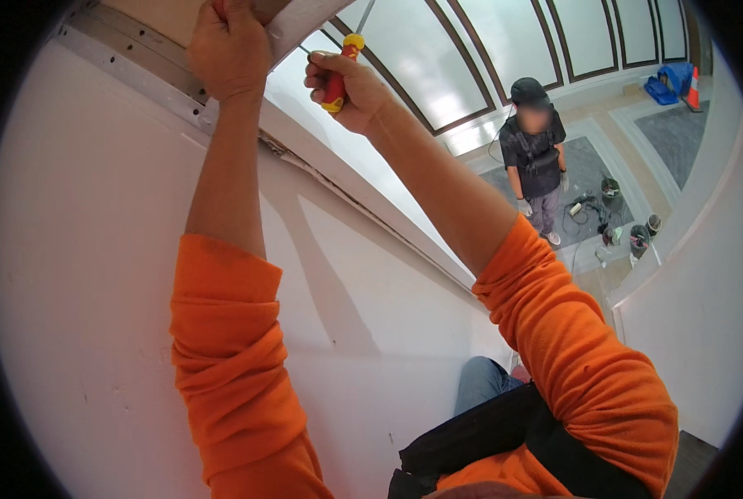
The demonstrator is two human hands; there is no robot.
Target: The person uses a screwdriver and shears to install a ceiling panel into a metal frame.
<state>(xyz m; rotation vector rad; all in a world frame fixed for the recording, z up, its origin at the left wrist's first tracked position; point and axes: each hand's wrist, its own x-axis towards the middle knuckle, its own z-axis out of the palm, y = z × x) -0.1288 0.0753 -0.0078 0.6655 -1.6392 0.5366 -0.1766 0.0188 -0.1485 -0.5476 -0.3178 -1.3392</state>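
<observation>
Hands (232, 56) high, screwdriver (336, 90) in the right (361, 96)

Bright, glaring panels (425, 66), shadowed wall (321, 274) — black fisheye rim

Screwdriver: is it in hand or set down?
In hand: the right hand is closed around the screwdriver's red-and-yellow handle, its shaft running toward the picture's top edge.
</observation>
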